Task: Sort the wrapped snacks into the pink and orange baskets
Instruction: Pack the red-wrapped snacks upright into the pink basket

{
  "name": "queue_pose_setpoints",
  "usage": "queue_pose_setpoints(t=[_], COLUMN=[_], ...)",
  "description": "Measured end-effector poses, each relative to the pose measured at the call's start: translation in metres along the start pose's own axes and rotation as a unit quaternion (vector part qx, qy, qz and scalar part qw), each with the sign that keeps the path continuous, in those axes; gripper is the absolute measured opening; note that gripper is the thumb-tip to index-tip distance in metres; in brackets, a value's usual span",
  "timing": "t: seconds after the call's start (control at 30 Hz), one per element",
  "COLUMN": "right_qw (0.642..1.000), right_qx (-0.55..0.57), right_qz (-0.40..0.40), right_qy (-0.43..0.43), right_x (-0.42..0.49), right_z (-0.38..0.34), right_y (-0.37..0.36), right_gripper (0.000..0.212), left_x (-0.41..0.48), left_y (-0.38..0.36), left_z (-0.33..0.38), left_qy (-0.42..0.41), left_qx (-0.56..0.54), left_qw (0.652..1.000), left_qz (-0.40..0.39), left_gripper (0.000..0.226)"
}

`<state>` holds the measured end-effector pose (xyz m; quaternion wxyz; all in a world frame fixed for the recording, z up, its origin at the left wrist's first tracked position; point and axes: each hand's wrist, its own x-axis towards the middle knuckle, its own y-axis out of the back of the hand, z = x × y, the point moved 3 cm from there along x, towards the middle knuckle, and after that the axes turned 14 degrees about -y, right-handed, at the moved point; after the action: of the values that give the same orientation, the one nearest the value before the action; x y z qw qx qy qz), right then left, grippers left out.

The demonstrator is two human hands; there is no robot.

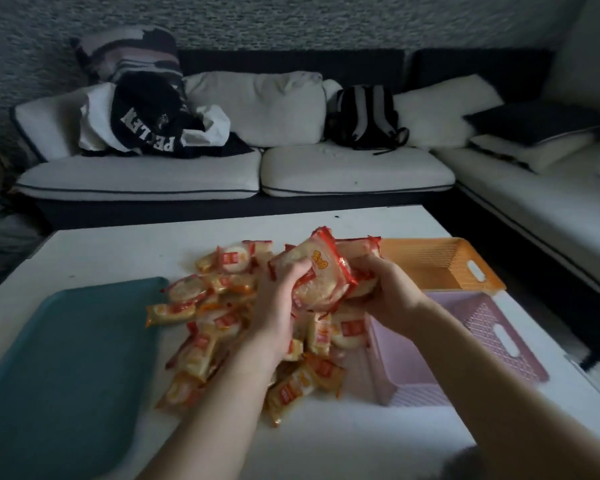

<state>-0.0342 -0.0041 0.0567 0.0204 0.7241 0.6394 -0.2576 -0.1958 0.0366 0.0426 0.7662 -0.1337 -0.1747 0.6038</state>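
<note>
Left hand (278, 299) and right hand (394, 292) are clamping fingers (297, 270) on red-wrapped snacks (317, 271), with pink basket (475, 320) and orange basket (440, 261) waiting rightward, nearer the right hand.

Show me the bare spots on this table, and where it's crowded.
Bare: the teal tray left of the snack pile; the table behind the pile and along its near edge; the pink basket and orange basket floors. Crowded: the centre, where left hand and right hand grip packets.
</note>
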Motion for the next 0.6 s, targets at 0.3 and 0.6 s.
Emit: queue_pose_setpoints(t=[0.3,0.6], right_qw=[0.972,0.797], right_qx=[-0.096,-0.497], right_qz=[0.215,0.341], right_qy=[-0.017,0.046], right_x=[-0.101,-0.075], right_z=[0.002,-0.009], right_y=[0.147,0.183], right_gripper=[0.036,0.014], left_x=[-0.031,-0.015], left_y=[-0.126,-0.096], left_z=[-0.067,-0.081], left_qy=[0.000,-0.146], left_qx=[0.260,0.572], left_qw=[0.949,0.777], left_qz=[-0.177,-0.220], left_gripper=[0.030,0.016])
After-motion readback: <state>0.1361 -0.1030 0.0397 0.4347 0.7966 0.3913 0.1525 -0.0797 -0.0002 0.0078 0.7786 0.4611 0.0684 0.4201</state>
